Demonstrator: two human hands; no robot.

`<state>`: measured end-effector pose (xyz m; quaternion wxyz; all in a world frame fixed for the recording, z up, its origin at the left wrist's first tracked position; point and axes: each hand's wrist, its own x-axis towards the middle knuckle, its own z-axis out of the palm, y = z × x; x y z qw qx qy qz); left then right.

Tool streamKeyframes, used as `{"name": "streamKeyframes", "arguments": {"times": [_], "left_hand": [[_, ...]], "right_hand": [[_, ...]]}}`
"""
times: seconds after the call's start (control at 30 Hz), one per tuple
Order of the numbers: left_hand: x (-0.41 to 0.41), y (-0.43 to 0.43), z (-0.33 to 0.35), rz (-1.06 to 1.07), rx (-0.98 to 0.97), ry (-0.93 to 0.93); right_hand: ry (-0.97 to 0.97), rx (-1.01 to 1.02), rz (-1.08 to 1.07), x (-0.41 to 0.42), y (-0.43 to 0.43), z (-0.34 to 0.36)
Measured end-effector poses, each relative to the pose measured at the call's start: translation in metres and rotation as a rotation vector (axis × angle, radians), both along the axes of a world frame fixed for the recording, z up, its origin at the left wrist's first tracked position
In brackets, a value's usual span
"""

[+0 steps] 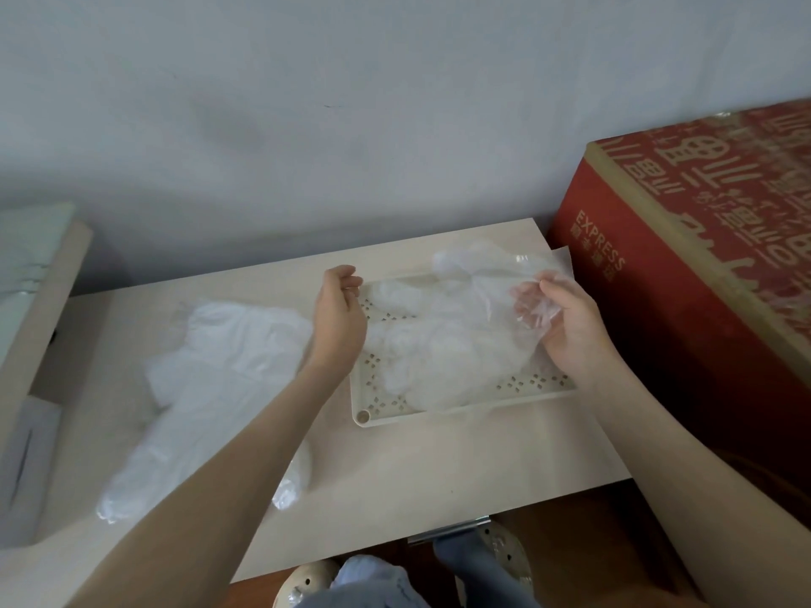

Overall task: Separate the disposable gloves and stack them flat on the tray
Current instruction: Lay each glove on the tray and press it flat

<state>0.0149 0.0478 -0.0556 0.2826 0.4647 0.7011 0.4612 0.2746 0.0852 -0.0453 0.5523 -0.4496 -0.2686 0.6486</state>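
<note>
At the left of the frame a loose heap of thin, clear-white disposable plastic gloves (210, 379) lies on the pale wood-grain table (439, 467), crumpled and overlapping. Just right of it, the left hand (340, 318) hangs over the left end of the cream, rectangular, perforated plastic tray (461, 412). Its fingers are loosely curled and no glove can be made out in them. More gloves (439, 353) lie rumpled in a low pile on the tray at the centre. Over the tray's right end the right hand (566, 326) pinches one transparent glove (496, 274) by its edge, the film spreading up and left. A red cardboard box with gold characters (702, 278) fills the right side.
</note>
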Motion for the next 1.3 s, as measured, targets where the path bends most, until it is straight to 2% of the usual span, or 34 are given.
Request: {"name": "streamKeyframes", "arguments": {"times": [0.1, 0.2, 0.33, 0.43, 0.67, 0.77, 0.87, 1.07, 1.17, 1.3], "left_hand": [[0.0, 0.001, -0.002, -0.041, 0.003, 0.083], [0.003, 0.002, 0.004, -0.175, -0.034, 0.211], [0.006, 0.002, 0.021, -0.304, -0.214, 0.153], [0.001, 0.003, 0.025, -0.366, -0.298, 0.203], [-0.008, 0.004, 0.018, -0.429, -0.326, 0.328], [-0.005, 0.006, 0.022, -0.466, -0.332, 0.234], [0.003, 0.008, 0.029, -0.502, -0.38, -0.015], [0.01, 0.019, 0.031, -0.331, -0.282, -0.391], [0.011, 0.023, 0.03, -0.284, -0.206, -0.414], [0.011, 0.028, 0.022, -0.216, -0.153, -0.287]], "right_hand": [[0.05, 0.042, 0.05, -0.002, -0.005, 0.001], [0.051, 0.097, 0.106, -0.004, -0.008, 0.005], [0.085, 0.111, 0.09, -0.006, -0.008, 0.008], [0.097, 0.088, 0.065, -0.007, -0.008, 0.006], [0.045, -0.003, 0.039, -0.008, -0.006, -0.009], [0.059, 0.041, 0.079, -0.008, -0.007, -0.008], [0.054, 0.032, 0.128, -0.011, -0.008, 0.001], [0.035, -0.014, 0.12, -0.015, -0.008, 0.005], [0.028, -0.054, 0.078, -0.014, -0.007, 0.001], [-0.119, -0.12, 0.011, -0.016, -0.004, -0.003]]}}
